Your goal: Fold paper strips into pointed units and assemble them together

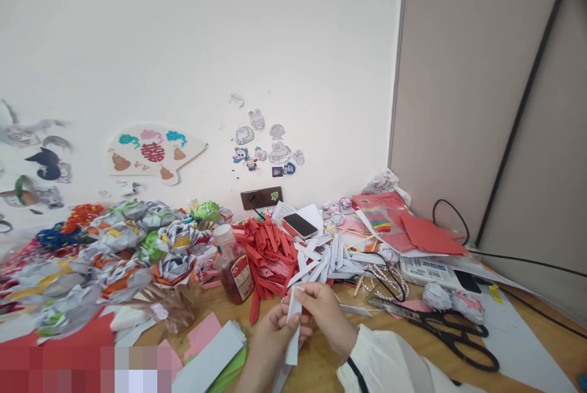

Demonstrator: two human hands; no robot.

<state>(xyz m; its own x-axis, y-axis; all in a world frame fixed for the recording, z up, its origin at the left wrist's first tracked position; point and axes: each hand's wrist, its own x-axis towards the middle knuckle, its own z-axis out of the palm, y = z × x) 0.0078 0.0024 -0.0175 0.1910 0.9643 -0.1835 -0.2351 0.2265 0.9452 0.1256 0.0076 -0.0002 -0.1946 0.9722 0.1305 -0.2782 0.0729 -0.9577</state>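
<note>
A narrow folded strip of white paper (pixel 292 353) stands between my two hands near the front of the wooden table. My left hand (pixel 274 335) grips its middle, with the thumb pressed on the front. At the strip's upper end, my right hand (pixel 321 307) pinches the paper between thumb and fingers. Just beyond my hands lie a heap of folded white paper strips (pixel 332 261) and a heap of folded red paper strips (pixel 270 252). To the left of my left hand is a stack of white, green and pink paper sheets (pixel 213 353).
Large black-handled scissors (pixel 452 335) lie at the right. A bottle of red-brown liquid (pixel 233 271) stands beside the red strips. A phone (pixel 299 225) rests behind the white strips. Many folded paper flowers (pixel 177 252) fill the left side. Red paper (pixel 431 234) lies at the back right.
</note>
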